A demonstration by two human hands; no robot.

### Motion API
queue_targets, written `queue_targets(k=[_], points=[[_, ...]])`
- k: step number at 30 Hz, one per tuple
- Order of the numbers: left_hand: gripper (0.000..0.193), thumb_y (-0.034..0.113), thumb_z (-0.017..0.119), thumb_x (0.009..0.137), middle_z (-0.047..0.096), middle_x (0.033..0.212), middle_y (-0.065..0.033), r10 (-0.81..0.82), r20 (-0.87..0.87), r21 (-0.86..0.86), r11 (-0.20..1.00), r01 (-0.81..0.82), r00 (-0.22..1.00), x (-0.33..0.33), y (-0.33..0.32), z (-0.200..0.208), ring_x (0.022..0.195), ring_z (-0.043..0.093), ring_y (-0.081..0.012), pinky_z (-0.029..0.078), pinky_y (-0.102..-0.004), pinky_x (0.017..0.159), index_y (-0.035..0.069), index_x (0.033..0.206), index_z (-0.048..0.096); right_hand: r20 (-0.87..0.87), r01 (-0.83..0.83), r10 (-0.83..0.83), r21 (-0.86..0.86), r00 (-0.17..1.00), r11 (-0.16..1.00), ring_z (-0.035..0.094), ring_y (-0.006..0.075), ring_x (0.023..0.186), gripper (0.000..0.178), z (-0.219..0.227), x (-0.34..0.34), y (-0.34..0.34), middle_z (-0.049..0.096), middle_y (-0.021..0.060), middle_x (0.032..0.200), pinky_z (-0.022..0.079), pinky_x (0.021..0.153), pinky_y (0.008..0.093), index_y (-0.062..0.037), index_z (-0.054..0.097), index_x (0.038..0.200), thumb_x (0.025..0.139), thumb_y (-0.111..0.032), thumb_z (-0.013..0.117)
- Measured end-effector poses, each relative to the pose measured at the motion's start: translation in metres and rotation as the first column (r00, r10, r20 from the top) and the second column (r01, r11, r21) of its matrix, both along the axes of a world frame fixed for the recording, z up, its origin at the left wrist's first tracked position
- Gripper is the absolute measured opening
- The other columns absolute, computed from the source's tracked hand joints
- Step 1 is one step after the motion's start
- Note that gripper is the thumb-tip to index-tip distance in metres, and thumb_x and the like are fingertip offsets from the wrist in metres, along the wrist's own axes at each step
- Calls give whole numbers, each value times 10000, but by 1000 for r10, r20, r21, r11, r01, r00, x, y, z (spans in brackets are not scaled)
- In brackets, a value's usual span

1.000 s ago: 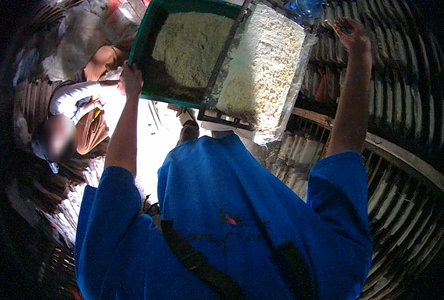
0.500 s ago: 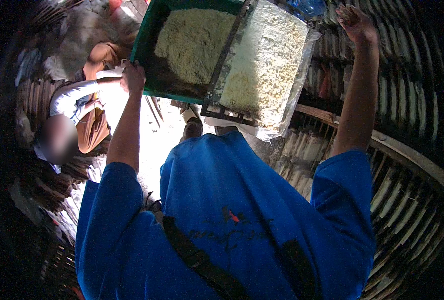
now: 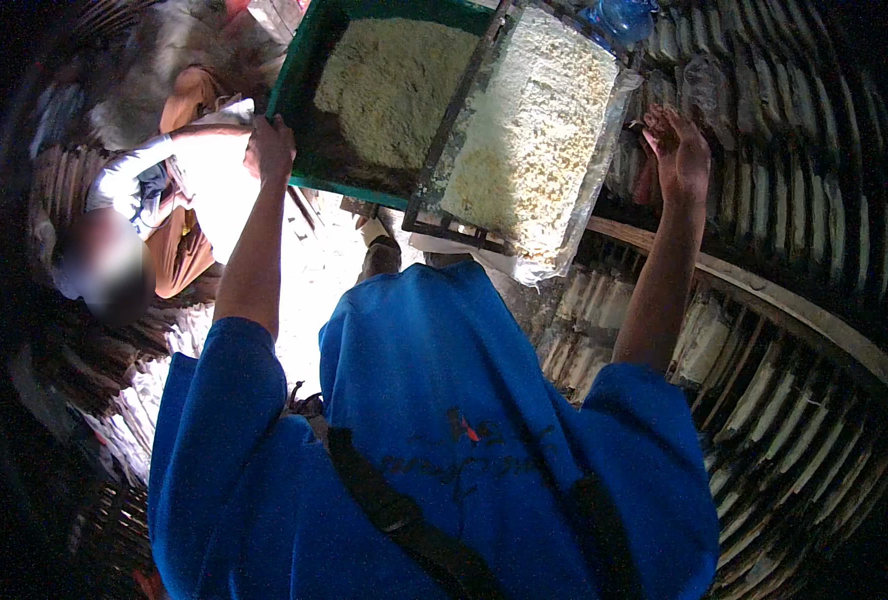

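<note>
My left hand (image 3: 270,150) is closed on the left rim of a green plastic tub (image 3: 359,190). A heap of pale, crumbly grain-like material (image 3: 394,90) lies in the tub. Beside it on the right stands a dark-framed tray (image 3: 451,228), lined with clear plastic and spread with a whitish, lumpy layer (image 3: 534,130). My right hand (image 3: 680,160) is raised to the right of the tray, apart from it. Its fingers are parted and slightly bent, and I see nothing held in them.
At left, another person in a white top and brown trousers (image 3: 186,250) sits low. A blue translucent plastic container (image 3: 624,18) is beyond the tray. Rows of pale flat packets on racks (image 3: 774,210) fill the right side, with a wooden rail (image 3: 754,280) in front.
My right hand has come down and left, nearer the tray. My left hand stays on the tub's rim. The other person has shifted slightly.
</note>
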State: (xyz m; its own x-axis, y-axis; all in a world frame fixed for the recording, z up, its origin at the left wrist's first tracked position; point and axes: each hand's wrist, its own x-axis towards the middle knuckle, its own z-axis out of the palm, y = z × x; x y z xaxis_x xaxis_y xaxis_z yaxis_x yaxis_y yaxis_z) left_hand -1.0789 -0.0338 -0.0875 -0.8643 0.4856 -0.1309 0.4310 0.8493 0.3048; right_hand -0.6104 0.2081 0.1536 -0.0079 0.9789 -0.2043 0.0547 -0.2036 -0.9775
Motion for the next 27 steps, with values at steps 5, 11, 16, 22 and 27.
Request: queue_targets(k=[5,11,16,22,27], points=[[395,462,433,907,659,901,-161,-1,-4,-39,999,1,1000,-3,4,-2,856,650,-363,497,-502,739,89,1011,510,487,-196,173,-5,856,981,447,297,1239,469,0,-14,-16,486,155,1323,339,1043,452,-42,528,1237,866,-313,621],[393,444,449,912,655,945,-153,25,58,-23,999,-23,998,0,4,9,886,646,-347,497,-489,746,75,1031,512,788,-473,28,341,615,812,329,296,1338,486,-34,-53,-38,377,171,1424,271,1092,416,-137,506,1294,849,-250,667],[368,435,447,918,656,914,-141,48,52,-42,998,-46,997,-8,-4,12,881,651,-326,503,-479,723,81,989,522,656,-610,272,362,704,705,260,307,1368,551,-96,-169,-105,313,190,1455,259,1091,428,-135,471,1320,826,-227,698],[310,373,475,915,648,905,-141,49,32,95,994,-52,998,-10,-19,28,855,646,-332,504,-472,698,71,959,527,859,-792,420,-30,291,609,214,426,1355,889,-200,-288,-156,211,267,1461,275,1087,475,-207,284,1424,700,-352,779],[282,344,486,912,638,870,-149,44,16,83,995,-46,999,-9,-30,33,807,648,-334,510,-466,672,66,946,513,943,-759,313,-120,114,639,170,487,1347,1095,-256,-347,-134,130,276,1481,274,1068,548,-292,179,1455,587,-511,809]])
